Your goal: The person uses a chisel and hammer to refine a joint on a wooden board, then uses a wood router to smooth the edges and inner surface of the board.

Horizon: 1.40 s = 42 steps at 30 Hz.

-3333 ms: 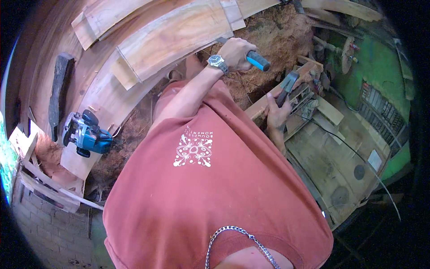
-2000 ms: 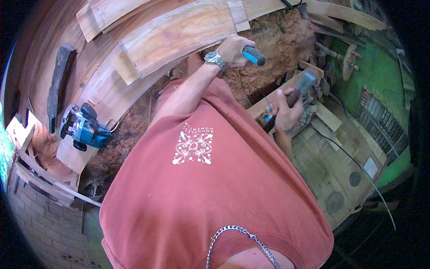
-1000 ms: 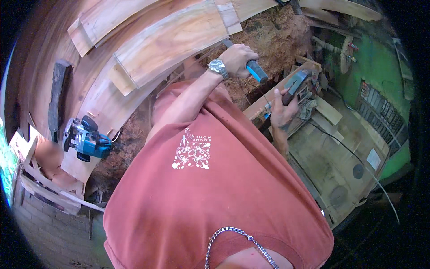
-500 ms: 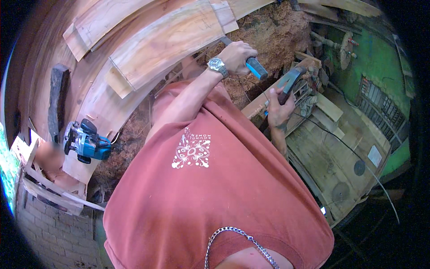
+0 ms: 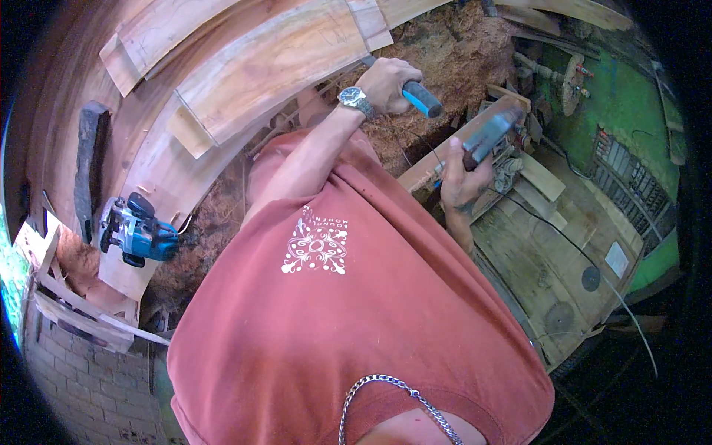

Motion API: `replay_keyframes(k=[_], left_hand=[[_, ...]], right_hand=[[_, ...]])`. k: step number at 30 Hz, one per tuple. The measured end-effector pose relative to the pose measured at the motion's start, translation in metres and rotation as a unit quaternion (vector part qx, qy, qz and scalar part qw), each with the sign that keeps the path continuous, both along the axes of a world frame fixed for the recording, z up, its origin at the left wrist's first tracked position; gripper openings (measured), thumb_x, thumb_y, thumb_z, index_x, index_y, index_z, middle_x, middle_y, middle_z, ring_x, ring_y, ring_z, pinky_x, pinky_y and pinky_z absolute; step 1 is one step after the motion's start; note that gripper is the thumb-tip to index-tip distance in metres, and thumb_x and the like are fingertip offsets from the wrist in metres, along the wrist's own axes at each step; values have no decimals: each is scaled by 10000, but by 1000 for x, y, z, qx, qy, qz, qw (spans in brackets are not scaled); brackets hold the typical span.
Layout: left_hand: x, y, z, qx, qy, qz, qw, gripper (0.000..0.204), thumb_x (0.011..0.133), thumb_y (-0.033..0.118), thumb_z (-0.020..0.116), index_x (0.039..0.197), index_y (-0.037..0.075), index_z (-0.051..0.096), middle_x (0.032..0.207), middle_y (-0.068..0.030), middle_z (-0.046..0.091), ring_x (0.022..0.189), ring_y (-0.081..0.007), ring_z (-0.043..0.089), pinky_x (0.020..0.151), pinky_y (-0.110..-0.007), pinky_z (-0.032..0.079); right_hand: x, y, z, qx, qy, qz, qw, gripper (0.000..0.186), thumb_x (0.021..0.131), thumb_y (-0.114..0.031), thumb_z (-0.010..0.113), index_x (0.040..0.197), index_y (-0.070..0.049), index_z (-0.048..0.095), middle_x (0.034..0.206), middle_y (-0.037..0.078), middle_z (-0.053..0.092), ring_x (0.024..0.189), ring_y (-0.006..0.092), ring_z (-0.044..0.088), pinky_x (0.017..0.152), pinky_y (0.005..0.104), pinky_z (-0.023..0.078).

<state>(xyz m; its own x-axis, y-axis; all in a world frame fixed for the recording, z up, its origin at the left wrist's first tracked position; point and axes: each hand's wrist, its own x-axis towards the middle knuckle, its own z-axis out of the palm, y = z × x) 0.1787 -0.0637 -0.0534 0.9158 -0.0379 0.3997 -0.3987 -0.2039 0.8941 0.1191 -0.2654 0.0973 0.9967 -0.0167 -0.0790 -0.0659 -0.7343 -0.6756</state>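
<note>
My left hand (image 5: 387, 85), with a watch on its wrist, is closed round a chisel (image 5: 423, 99) with a blue and dark grey handle. The chisel's blade reaches toward the edge of a curved wooden board (image 5: 274, 67), close to the joint with a smaller piece of wood (image 5: 369, 24). To the right and nearer me, my right hand (image 5: 466, 179) grips a hammer (image 5: 492, 138). Its head is smeared by motion and stands apart from the chisel's butt end.
A blue router (image 5: 141, 230) rests on the boards at left, beside a dark length of wood (image 5: 90, 167). Sawdust (image 5: 452, 55) lies heaped beyond my hands. At right are a wooden worktop (image 5: 549, 259) with a cable (image 5: 578, 248) across it and a green machine (image 5: 627, 104).
The hammer has swung and its head is now blurred. My left hand and the chisel have shifted slightly up and left in view.
</note>
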Motion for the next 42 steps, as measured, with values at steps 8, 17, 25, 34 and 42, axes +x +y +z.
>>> replay_keyframes(k=[8, 17, 25, 34, 42], left_hand=[[-1, 17, 6, -20, 41, 21, 999, 196, 604, 160, 695, 730, 72, 573, 716, -161, 614, 704, -394, 627, 633, -469, 511], [-3, 18, 10, -31, 52, 40, 997, 189, 608, 144, 705, 777, 84, 647, 710, -177, 629, 696, -396, 638, 629, -458, 527], [-76, 33, 10, 109, 234, -202, 945, 140, 726, 167, 694, 849, 100, 690, 764, -178, 684, 749, -404, 679, 705, -491, 563], [-94, 25, 15, 355, 298, 54, 885, 430, 734, 57, 691, 1159, 74, 629, 1398, -237, 504, 848, -470, 705, 759, -532, 589], [-93, 25, -6, 437, 319, 47, 840, 516, 770, 117, 723, 1268, 73, 596, 1305, -275, 516, 885, -486, 702, 766, -550, 587]], right_hand=[[5, 51, 13, -140, -4, 135, 981, 208, 928, -91, 691, 1105, -29, 602, 837, 157, 696, 744, 293, 704, 689, 393, 550], [7, 49, 9, -163, 5, 163, 973, 250, 930, -128, 699, 1141, -28, 609, 860, 197, 693, 782, 387, 709, 715, 446, 541], [-7, 18, -25, -87, 92, 1, 992, 267, 881, -222, 787, 992, -36, 630, 767, 77, 591, 689, 205, 556, 684, 387, 466], [-77, -37, -102, 103, 149, -180, 967, 284, 804, -203, 838, 922, -72, 617, 763, 8, 597, 680, 150, 560, 659, 353, 475], [-168, -64, -99, 167, 150, -277, 934, 288, 825, -214, 810, 1006, -42, 666, 890, 60, 654, 835, 219, 625, 757, 407, 489]])
